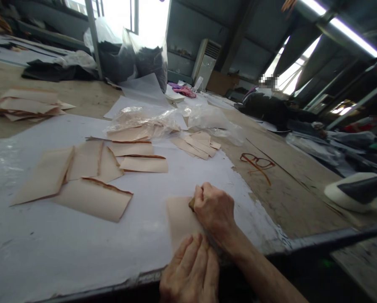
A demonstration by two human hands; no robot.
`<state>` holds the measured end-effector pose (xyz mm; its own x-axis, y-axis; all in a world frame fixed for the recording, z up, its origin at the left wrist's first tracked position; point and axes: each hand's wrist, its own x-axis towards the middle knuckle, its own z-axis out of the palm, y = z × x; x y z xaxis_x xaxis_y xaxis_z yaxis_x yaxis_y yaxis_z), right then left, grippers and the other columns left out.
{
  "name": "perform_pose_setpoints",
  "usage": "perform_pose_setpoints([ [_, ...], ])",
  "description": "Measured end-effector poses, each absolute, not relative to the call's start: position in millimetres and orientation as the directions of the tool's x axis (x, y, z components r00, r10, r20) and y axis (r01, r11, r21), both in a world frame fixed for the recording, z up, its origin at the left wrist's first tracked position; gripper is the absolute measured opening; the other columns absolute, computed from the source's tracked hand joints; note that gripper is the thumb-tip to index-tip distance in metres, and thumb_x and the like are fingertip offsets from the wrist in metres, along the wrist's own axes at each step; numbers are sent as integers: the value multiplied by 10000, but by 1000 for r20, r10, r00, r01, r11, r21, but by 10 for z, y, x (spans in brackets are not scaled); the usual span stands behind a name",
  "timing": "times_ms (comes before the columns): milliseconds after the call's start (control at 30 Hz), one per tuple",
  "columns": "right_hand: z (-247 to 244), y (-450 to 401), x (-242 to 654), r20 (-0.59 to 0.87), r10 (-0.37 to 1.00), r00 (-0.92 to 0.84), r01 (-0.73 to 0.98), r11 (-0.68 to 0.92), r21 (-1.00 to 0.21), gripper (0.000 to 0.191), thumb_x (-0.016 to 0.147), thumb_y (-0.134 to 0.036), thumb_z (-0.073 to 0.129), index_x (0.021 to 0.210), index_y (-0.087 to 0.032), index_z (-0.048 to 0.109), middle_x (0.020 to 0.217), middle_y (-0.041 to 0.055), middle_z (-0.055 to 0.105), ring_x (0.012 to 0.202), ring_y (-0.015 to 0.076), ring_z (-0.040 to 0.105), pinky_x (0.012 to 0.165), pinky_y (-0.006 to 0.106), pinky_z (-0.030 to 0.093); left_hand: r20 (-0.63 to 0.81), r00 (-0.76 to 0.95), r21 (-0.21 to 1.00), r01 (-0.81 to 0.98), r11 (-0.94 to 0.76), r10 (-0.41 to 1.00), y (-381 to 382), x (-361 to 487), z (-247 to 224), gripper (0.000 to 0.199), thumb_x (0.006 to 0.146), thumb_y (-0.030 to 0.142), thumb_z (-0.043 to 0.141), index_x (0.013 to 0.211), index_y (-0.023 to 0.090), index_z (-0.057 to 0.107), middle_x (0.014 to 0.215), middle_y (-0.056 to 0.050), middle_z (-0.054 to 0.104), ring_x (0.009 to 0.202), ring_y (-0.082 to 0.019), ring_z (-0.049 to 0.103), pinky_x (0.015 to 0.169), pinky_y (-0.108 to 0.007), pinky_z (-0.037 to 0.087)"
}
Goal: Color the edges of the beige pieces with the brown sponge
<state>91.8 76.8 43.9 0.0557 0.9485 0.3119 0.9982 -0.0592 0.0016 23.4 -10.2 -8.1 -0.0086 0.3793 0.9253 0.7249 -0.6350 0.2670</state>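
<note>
Left hand (191, 271) lies flat, fingers spread, palm down on the near edge of a tan piece (180, 221). It grips nothing and just pins the sheet so it won't slide. Right hand (214, 210) is curled into a fist over the piece's right edge, closed around something small and brownish (192, 205) that peeks out by the thumb (can't tell what it is, too little of it shows). It looks pressed against the piece's edge, which would explain why the other hand anchors the sheet.

The piece sits near-centre on the white paper (49, 244) covering the table (295, 202), close to the metal edge rail, within easy reach of both hands.

Further left and farther off, a fan of similar tan pieces (90, 176) lies spread out with dark reddish-brown edges showing. My guess is they're laid apart so the edges don't touch. A smaller stack (197, 145) sits far-centre beside a crumpled clear plastic bag (144, 120) that holds more pieces. Another pile (27, 105) is at far left on the bare table.

A pair of glasses (258, 164) lies to the right, well clear of the paper. A white air-conditioner unit (206, 63) stands at the far wall. Another person (264, 107) is slumped over the far right of the table, not involved.
</note>
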Motion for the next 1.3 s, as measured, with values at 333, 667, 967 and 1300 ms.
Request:
perform_pose_setpoints([
  [333,499,971,1029,321,902,288,931,-185,-315,348,851,-317,362,656,-142,591,609,66,626,550,123,533,506,210,293,932,56,204,738,-644,359,-113,200,-68,292,634,-4,395,773,87,636,793,-85,670,805,-191,623,796,-283,470],
  [667,378,937,868,358,932,50,999,-51,-7,246,814,-264,400,707,-142,584,635,75,626,534,145,553,480,234,244,923,32,238,734,-636,382,-110,216,-80,330,693,39,321,775,99,635,779,-64,673,812,-174,621,815,-271,463],
  [967,497,824,1109,294,939,178,959,-99,-265,334,843,-313,380,635,-154,589,589,46,619,546,120,535,520,216,293,933,50,207,733,-648,355,-120,198,-74,297,671,23,371,780,95,637,777,-69,672,815,-181,620,815,-281,464],
  [1300,429,963,908,334,937,101,995,-96,-34,263,830,-267,380,735,-143,592,655,80,636,551,149,563,493,231,270,922,5,262,727,-635,386,-129,235,-87,317,659,1,361,787,103,632,781,-63,673,834,-169,615,829,-275,461],
])
